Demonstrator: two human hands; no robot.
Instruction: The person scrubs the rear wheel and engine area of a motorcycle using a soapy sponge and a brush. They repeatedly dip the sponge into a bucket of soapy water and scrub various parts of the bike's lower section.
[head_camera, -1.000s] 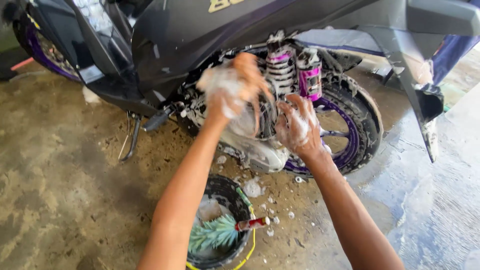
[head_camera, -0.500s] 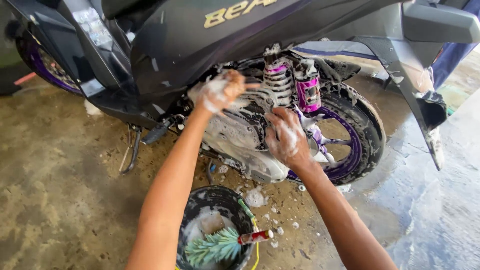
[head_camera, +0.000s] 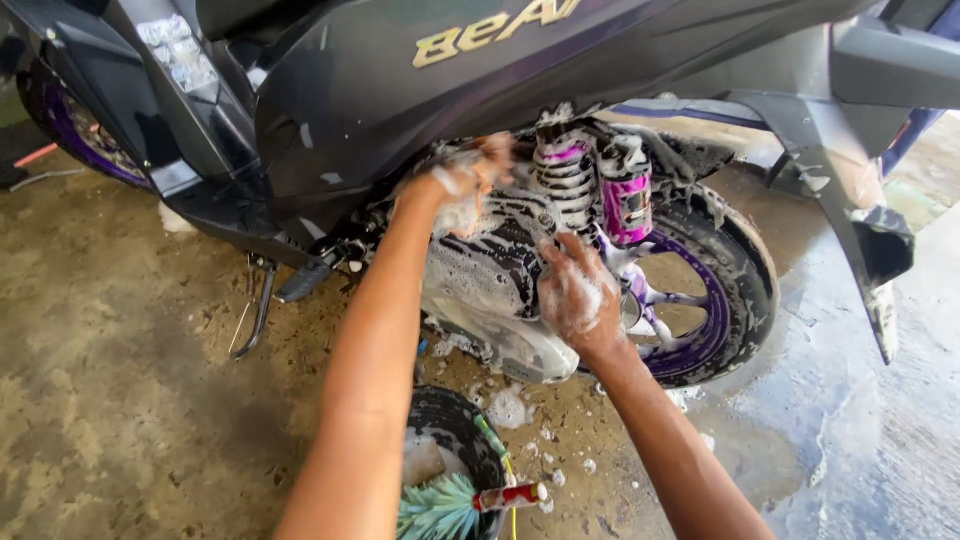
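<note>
While suds cover the engine case (head_camera: 500, 275) beside the rear wheel (head_camera: 715, 290), it is scrubbed: the left hand (head_camera: 462, 185) is closed on a soapy sponge (head_camera: 458, 212), the right hand (head_camera: 575, 295) pressed open. Next, seemingly, fresh suds are needed from the bucket (head_camera: 455, 415).

The engine case (head_camera: 500, 290) lies under the fingers of both hands; the shock springs (head_camera: 590, 180) stand between them. The rear wheel (head_camera: 715, 300) sits right of the right hand (head_camera: 575, 295), the bucket (head_camera: 455, 440) below the left hand (head_camera: 465, 180).
</note>
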